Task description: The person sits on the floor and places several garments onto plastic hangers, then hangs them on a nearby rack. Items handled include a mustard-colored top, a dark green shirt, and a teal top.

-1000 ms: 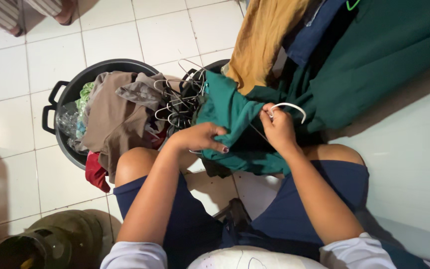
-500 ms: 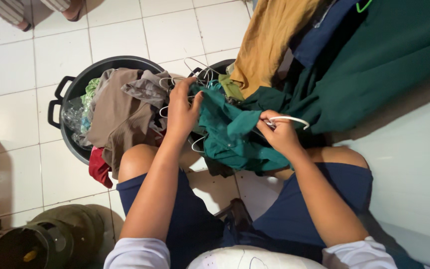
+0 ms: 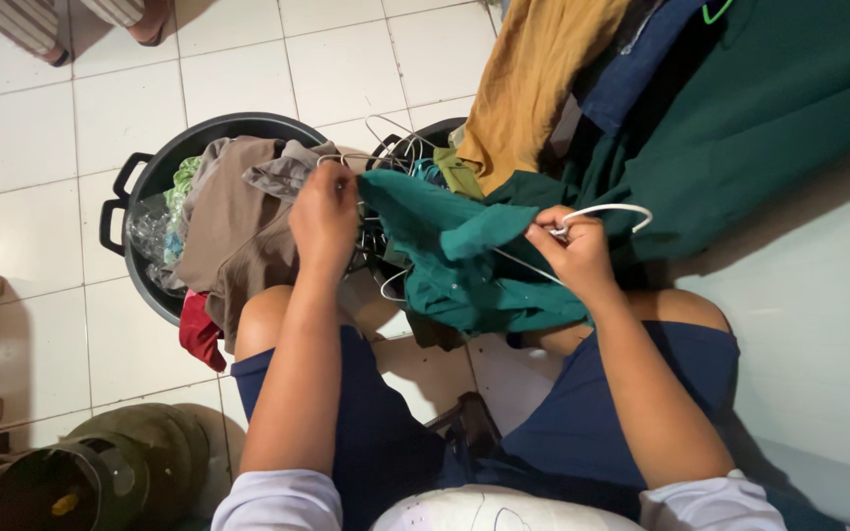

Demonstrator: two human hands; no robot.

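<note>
Right hand pinches the white hanger inside the green garment; left hand grips its edge, nearer the tub

We see a teal-green garment on a white hanger, with a mustard-yellow cloth and a dark green cloth hanging behind. The tub is black, holding a taupe-brown garment and a red one. Our shorts are navy, the floor tiles plain white, and the bag olive green.
</note>
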